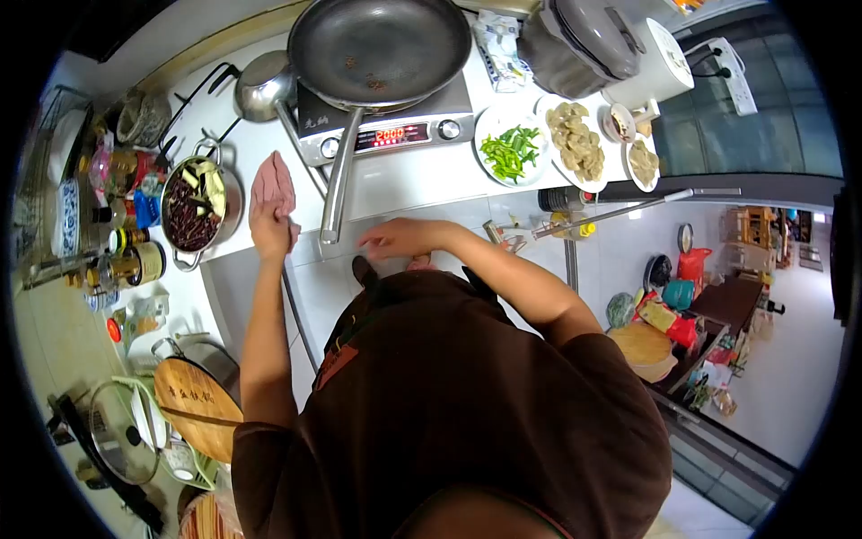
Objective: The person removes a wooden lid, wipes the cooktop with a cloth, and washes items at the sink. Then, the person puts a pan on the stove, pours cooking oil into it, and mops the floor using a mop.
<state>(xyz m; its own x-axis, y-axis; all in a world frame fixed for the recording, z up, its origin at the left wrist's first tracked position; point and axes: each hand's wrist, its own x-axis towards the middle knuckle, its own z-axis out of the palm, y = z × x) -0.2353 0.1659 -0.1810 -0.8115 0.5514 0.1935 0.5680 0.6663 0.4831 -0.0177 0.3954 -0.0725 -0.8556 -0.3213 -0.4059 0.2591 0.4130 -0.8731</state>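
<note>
A pink cloth (273,186) lies at the front edge of the white counter, and my left hand (270,232) is closed on its lower end. My right hand (395,238) hangs in front of the counter below the wok handle, its fingers partly spread and nothing in them. Above, a dark wok (379,45) with a few brown bits in it rests on an induction cooker (386,135) whose red display reads 2000. The wok's metal handle (340,184) points toward me, between my two hands.
Left of the cloth stands a pot (235,202) of dried chilies; a ladle (265,85) lies behind. To the right are plates of green peppers (510,153) and pale slices (576,144), a grey cooker (575,49) and a small bowl (619,123). Bottles (144,262) crowd the far left.
</note>
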